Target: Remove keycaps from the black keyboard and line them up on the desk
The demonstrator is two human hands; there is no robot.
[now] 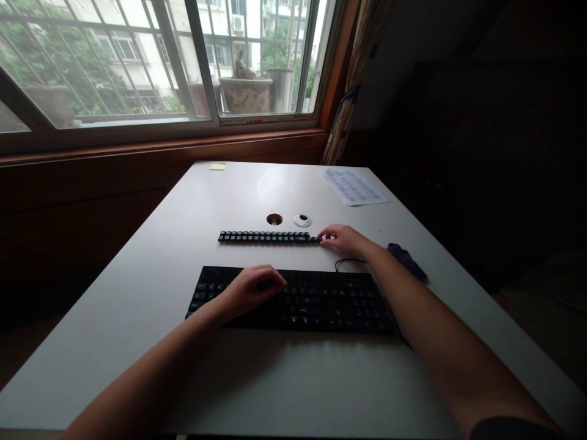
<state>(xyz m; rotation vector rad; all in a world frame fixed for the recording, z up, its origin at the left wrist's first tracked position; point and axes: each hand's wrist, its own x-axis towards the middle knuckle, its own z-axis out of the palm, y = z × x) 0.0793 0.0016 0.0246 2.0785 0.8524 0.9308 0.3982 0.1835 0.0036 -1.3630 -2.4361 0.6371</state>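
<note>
A black keyboard (316,305) lies on the white table in front of me, and part of its upper area looks bare of keycaps. Over its left half rests my left hand (257,284), fingers curled together; what they hold, if anything, is hidden. Behind the keyboard stand two rows of loose black keycaps (263,237), lined up side by side. My right hand (342,238) is at the right end of the front row, thumb and fingers closed on a keycap (320,239) there. A thin black cable (351,260) loops behind the keyboard, below my right wrist.
A dark purple cloth (407,261) lies right of my right forearm. Behind the keycaps are a round hole (274,219) in the table and a whitish ring-shaped cover (302,220). Printed sheets (355,188) and a yellow sticky note (217,166) lie near the far edge, below a barred window (160,61).
</note>
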